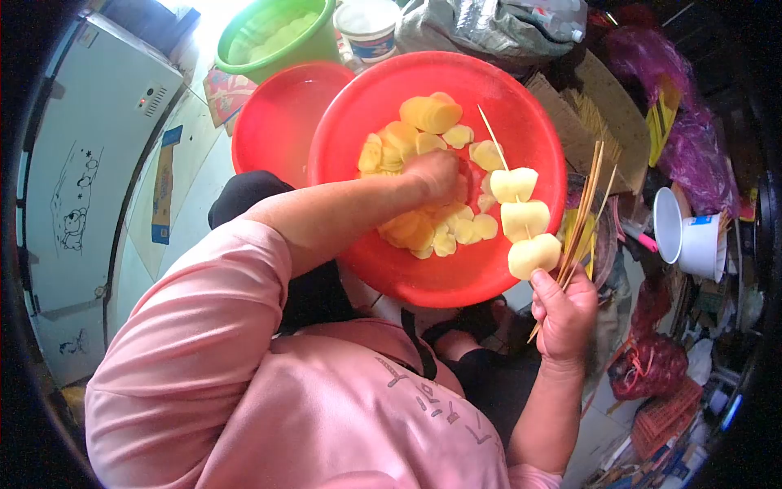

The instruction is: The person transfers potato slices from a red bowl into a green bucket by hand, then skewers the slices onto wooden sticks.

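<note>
A large red basin [358,106] holds many thin, round, pale yellow slices [430,114]. My left hand [438,177] reaches down among them, its fingers hidden from view. At the basin's right edge my right hand [566,310] is closed around a bundle of thin wooden sticks [588,204]. One stick, its bare tip [491,137] pointing up over the basin, carries three pale yellow slices [525,218], spaced along it. The lowest of them touches my right thumb.
Behind at the left are a second red basin [273,122] and a green tub [318,37] with pale pieces in it. A white bucket [368,41], a grey sack [456,28] and cardboard [623,122] lie beyond. A white cabinet [106,163] stands left; white containers [699,253] right.
</note>
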The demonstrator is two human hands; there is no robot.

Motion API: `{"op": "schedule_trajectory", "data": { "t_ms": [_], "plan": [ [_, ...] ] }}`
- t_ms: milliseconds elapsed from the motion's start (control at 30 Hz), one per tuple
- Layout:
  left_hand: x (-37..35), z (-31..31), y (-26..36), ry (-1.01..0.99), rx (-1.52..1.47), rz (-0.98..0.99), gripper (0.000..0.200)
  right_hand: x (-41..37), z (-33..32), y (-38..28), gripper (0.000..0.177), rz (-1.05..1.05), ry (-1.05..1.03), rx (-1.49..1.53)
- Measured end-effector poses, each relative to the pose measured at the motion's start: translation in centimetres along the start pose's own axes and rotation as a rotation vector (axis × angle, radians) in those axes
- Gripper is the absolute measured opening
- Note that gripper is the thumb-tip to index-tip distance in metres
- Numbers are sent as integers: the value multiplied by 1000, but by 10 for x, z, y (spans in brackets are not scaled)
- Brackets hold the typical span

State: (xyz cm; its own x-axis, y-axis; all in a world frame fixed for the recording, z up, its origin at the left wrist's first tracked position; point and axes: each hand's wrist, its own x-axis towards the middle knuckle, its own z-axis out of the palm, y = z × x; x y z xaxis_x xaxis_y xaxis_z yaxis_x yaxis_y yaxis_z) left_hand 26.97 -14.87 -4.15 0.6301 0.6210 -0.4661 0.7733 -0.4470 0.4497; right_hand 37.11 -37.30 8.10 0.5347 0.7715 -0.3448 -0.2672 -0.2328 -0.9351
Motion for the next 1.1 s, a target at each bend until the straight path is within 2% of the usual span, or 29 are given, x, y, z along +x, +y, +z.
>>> {"op": "schedule_trajectory", "data": {
  "t_ms": [67,200,267,300,367,433,467,600,833,1000,1100],
  "plan": [
    [-9,-3,3,57,-50,120,26,0,-1,0,18,-4,-11,-2],
    [0,2,-4,105,-73,168,27,-2,0,0,17,-10,1,-34],
    [16,-9,-10,104,-343,178,20,-3,-2,0,17,-10,-7,-40],
    [9,-25,-4,107,-342,180,20,-4,-3,0,18,-9,-14,-45],
    [-6,-67,4,-37,-1431,62,15,-5,-5,1,18,-6,-14,-51],
    [-13,-96,-4,-163,-1556,132,12,-6,-4,0,18,-1,-19,-56],
    [-16,-100,-4,-45,-1565,77,13,-6,-2,-1,19,-9,-29,-56],
    [-26,-109,-3,108,-1566,49,15,-7,1,-3,20,-15,-63,-60],
    [-17,-109,-11,116,-1588,110,19,-7,3,-3,21,-15,-50,-79],
    [-23,-111,-6,226,-1501,210,21,-6,-1,0,19,-32,-56,-95],
    [-25,-111,-5,217,-1464,188,18,-7,0,-2,17,-32,-36,-81]
  ]
}}
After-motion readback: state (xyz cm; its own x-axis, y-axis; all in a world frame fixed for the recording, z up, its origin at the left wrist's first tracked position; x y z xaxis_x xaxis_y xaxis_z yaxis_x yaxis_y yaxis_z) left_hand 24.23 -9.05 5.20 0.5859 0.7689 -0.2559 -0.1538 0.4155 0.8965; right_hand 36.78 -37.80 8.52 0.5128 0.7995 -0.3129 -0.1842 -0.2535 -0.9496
